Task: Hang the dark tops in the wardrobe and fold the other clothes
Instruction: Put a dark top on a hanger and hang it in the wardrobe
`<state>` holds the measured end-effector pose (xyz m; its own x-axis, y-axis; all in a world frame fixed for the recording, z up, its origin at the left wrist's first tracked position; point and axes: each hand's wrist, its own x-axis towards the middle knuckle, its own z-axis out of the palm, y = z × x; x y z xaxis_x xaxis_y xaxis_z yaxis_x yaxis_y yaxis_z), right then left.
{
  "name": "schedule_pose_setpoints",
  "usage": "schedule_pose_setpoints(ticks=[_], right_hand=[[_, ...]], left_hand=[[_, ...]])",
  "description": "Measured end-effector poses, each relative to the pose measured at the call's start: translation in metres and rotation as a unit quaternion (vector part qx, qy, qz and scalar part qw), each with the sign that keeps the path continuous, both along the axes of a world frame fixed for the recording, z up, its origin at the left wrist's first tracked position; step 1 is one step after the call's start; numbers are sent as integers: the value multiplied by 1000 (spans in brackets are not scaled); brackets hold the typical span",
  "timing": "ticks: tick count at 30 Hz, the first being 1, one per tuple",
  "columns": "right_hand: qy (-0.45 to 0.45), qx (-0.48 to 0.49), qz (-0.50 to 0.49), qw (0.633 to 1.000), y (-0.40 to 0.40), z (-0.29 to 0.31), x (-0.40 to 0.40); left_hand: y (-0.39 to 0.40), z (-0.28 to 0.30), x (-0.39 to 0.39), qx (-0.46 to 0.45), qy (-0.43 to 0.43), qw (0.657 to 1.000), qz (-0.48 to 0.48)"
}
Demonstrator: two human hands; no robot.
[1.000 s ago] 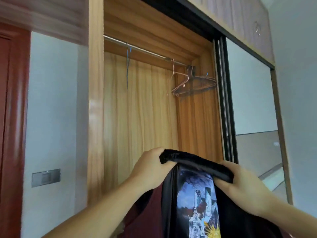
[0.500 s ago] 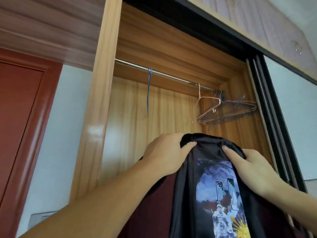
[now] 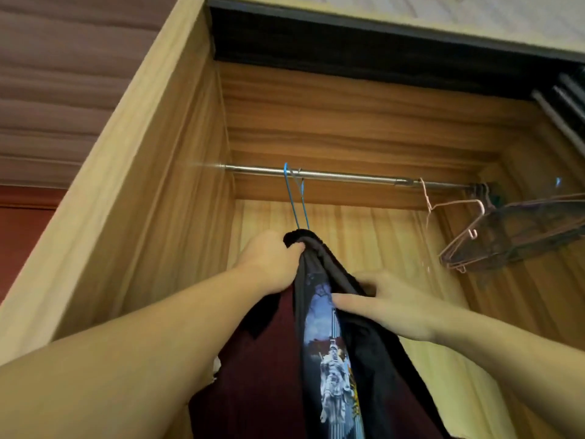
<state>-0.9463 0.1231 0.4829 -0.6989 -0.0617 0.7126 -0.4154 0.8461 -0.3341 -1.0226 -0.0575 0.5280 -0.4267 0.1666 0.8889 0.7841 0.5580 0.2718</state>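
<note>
Open wooden wardrobe (image 3: 177,217), seen from below. Nearest, the dark tops (image 3: 364,359) hang bunched between both forearms, a maroon one beside the black printed one. Right hand (image 3: 389,304) pinches the black cloth below and right of the left. Left hand (image 3: 273,263) is clenched on the gathered top, now raised until the blue hanger (image 3: 297,198) runs straight up from that fist to the rail (image 3: 348,176); a moment ago it hung clear above. Hanging looks nearly done. Beyond the right hand, spare hangers (image 3: 506,236).

Black top (image 3: 373,353) with blue-and-white print, maroon garment (image 3: 262,375), blue hanger (image 3: 296,198), pinkish wire hangers (image 3: 456,242).
</note>
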Motion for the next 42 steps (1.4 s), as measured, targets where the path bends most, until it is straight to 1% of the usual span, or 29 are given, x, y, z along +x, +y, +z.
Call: schedule_pose_setpoints(ticks=[1, 2, 3, 4, 6, 8, 11, 13, 15, 17, 19, 22, 23, 26, 28, 30, 32, 38, 42], right_hand=[[-17, -7, 39, 999, 0, 10, -7], [-13, -29, 70, 997, -3, 23, -13], [16, -62, 88, 994, -8, 38, -21], [63, -96, 91, 989, -14, 56, -30], [171, -133, 72, 974, -31, 93, -48], [251, -143, 39, 956, -53, 127, -65], [299, -179, -2, 937, -82, 166, -83], [275, -216, 11, 937, -95, 186, -90], [222, -262, 63, 937, -103, 200, -95], [195, -306, 102, 926, -103, 207, -101], [206, -328, 96, 917, -94, 211, -105], [266, -350, 13, 898, -68, 210, -109], [273, -350, 0, 896, -54, 209, -110], [253, -322, 39, 912, -17, 210, -115], [257, -325, 43, 909, -4, 212, -116], [287, -371, 41, 882, 2, 217, -114], [285, -430, 58, 854, 13, 220, -111], [240, -501, 166, 815, 52, 213, -112], [199, -534, 235, 787, 53, 205, -121]], left_hand=[[0, 4, -5, 16, -3, 1000, 8], [-1, 8, -9, 29, -6, 999, 21], [-3, 12, -14, 41, -6, 998, 37], [-6, 16, -17, 50, -2, 997, 52], [-10, 26, -21, 52, 10, 996, 74], [-11, 37, -22, 33, 26, 995, 95], [-11, 51, -27, -4, 54, 990, 127], [-14, 57, -30, -14, 67, 988, 139], [-15, 61, -30, -26, 84, 985, 150], [-13, 62, -30, -43, 97, 982, 158], [-10, 60, -31, -62, 100, 979, 166], [-10, 56, -31, -79, 97, 977, 172], [-10, 56, -30, -81, 97, 977, 169], [-11, 58, -28, -83, 107, 978, 161], [-12, 59, -29, -82, 110, 978, 158], [-13, 59, -30, -84, 111, 977, 159], [-13, 57, -32, -92, 107, 976, 163], [-13, 52, -38, -108, 106, 970, 191], [-14, 52, -41, -118, 105, 966, 205]])
